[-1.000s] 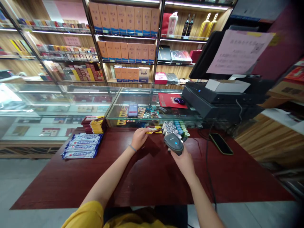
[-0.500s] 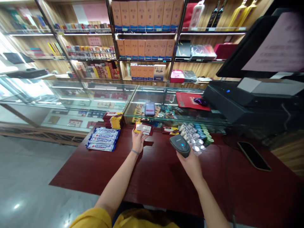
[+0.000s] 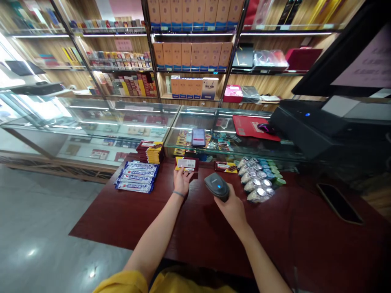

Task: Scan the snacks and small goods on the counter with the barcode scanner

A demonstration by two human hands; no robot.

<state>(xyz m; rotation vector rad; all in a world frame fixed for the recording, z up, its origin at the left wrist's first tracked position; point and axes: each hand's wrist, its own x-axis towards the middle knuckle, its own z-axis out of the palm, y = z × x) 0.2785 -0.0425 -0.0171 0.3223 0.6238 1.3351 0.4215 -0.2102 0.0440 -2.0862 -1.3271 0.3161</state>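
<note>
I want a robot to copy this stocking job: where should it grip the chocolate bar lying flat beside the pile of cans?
Grip the chocolate bar across its two long edges, coming straight down from above. It lies flat on the red counter, thin and narrow. Approach nearer its left end, since the cans crowd its right end.

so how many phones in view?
2: one phone, screen lit, on the glass counter; a second, dark phone lies flat at the right of the red table. Others may be hidden.
</note>
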